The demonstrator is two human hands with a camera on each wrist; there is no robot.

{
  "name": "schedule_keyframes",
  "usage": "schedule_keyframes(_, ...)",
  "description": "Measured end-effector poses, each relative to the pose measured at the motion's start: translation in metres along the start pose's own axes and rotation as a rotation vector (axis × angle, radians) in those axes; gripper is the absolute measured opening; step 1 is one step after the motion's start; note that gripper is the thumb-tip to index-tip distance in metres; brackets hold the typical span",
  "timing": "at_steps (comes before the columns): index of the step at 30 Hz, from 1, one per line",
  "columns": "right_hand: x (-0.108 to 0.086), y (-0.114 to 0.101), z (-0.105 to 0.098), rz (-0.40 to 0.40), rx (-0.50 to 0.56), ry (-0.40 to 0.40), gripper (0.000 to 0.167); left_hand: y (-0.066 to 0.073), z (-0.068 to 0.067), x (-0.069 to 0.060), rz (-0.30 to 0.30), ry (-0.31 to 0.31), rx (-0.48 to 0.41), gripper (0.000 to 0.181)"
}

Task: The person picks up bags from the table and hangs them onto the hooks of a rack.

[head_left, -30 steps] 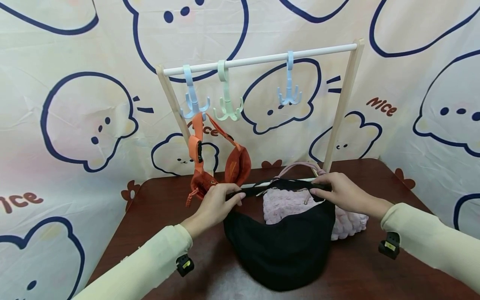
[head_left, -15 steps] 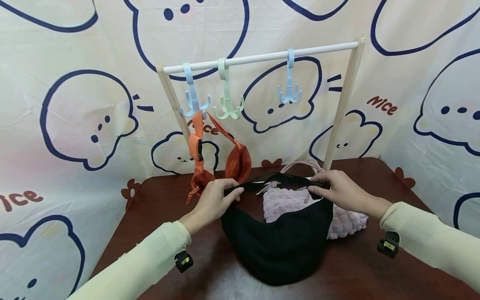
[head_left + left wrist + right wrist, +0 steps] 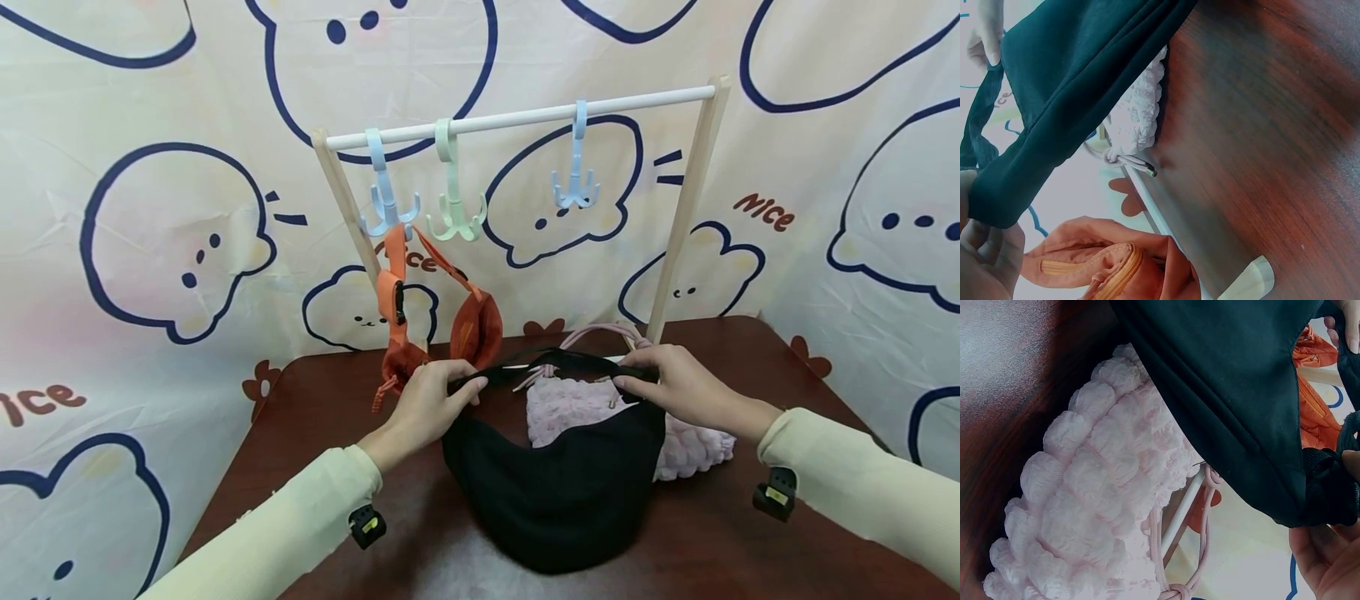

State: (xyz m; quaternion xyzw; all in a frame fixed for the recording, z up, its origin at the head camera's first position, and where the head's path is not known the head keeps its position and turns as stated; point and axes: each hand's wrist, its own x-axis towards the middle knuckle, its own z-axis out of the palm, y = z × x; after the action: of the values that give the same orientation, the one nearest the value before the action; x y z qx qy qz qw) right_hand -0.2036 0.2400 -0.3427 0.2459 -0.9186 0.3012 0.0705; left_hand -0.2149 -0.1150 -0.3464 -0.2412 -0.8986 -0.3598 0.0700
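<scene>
A black shoulder bag [image 3: 558, 492] hangs between my hands above the brown table, its body sagging in a curve. My left hand [image 3: 429, 404] pinches the left end of its strap, thumb on top. At the opposite end my right hand [image 3: 678, 387] holds the strap the same way. In the left wrist view, fingers [image 3: 997, 250] curl under the corner of the black bag [image 3: 1079, 75]. Behind it lies a pale pink puffy bag [image 3: 573, 408], partly covered; the right wrist view shows its bubbly fabric [image 3: 1085, 500] and pink cord handle.
A rack with a white rail [image 3: 517, 119] stands behind the bags. It carries a left blue hook [image 3: 385, 196], a green hook [image 3: 453, 200] and a right blue hook [image 3: 576, 171]. From the left blue hook hangs an orange bag [image 3: 477, 329], close to my left hand.
Both hands have lifted the black bag slightly and shifted it a little left. The right blue hook has moved slightly left on screen.
</scene>
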Motion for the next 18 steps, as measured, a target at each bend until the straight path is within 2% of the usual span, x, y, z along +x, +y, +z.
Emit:
schedule_keyframes(10, -0.0009, 0.0022, 0.0025, -0.003, -0.006, 0.009, 0.015, -0.0035, 0.0016, -0.0002, 0.002, 0.004, 0.007, 0.014)
schedule_keyframes(18, -0.0006, 0.0033, 0.0041, -0.004, -0.018, 0.017, 0.016, -0.0037, 0.0004, -0.0023, -0.022, -0.004, -0.014, 0.015)
